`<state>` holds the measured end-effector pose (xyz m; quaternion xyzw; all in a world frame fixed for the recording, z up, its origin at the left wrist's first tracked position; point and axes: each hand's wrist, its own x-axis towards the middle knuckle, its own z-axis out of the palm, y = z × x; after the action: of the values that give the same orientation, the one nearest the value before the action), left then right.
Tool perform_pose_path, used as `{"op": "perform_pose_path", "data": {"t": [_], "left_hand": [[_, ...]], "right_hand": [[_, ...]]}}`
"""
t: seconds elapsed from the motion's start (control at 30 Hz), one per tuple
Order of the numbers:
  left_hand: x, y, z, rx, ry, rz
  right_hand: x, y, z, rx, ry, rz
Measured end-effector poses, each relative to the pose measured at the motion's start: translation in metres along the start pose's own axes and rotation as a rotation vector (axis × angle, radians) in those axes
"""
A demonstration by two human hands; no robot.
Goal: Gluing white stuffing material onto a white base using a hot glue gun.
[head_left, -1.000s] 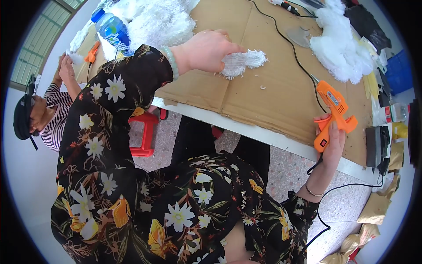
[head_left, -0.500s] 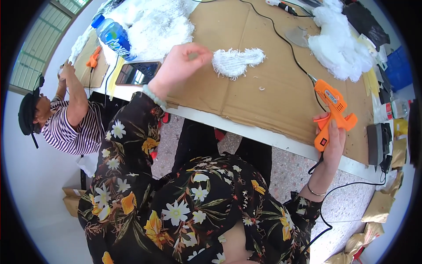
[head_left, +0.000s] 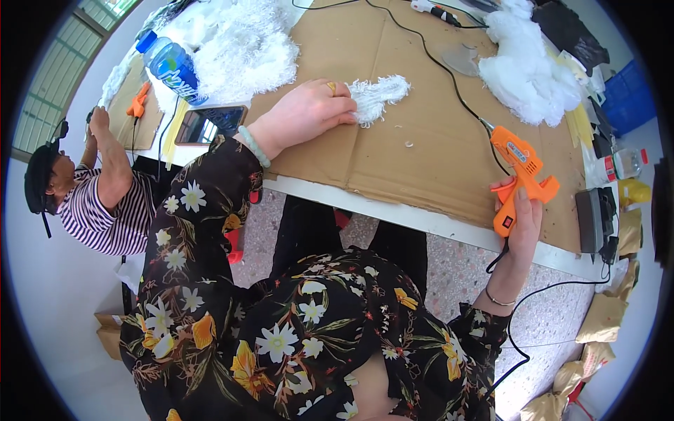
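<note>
A small piece of white shaggy fabric lies on the brown cardboard that covers the table. My left hand, with a ring and a bead bracelet, has its fingers closed over the left end of this piece; the fingertips are partly hidden. An orange hot glue gun is held by its handle in my right hand, at the table's front right. Its nozzle points away and up to the left, apart from the fabric.
Beyond my left hand lie a phone, a blue-labelled bottle and heaped white shaggy fabric. White stuffing sits at far right. Black cords cross the cardboard. A person in stripes works at left, near another orange glue gun.
My left hand has come down and right from above the cardboard onto the left end of the fabric piece and closed on it. The right hand still grips the glue gun.
</note>
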<state>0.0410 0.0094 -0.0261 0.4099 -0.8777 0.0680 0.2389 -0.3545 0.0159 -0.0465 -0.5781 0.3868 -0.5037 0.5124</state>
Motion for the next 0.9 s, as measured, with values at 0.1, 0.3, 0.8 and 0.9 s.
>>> {"op": "perform_pose_path", "data": {"t": [0.1,0.3,0.8,0.9], "left_hand": [[0.003,-0.001,0.000,0.133,-0.078,0.106],[0.015,-0.002,-0.008,0.191,-0.279,0.156],[0.004,-0.045,-0.007,-0.634,0.346,-0.855],[-0.009,-0.043,-0.007,-0.905,0.487,-0.933]], "right_hand": [[0.001,0.000,0.000,-0.003,-0.005,0.001],[0.001,0.001,0.000,-0.012,-0.010,-0.020],[0.000,0.000,-0.001,0.051,-0.021,0.000],[0.000,0.001,-0.002,0.042,-0.024,0.000]]}}
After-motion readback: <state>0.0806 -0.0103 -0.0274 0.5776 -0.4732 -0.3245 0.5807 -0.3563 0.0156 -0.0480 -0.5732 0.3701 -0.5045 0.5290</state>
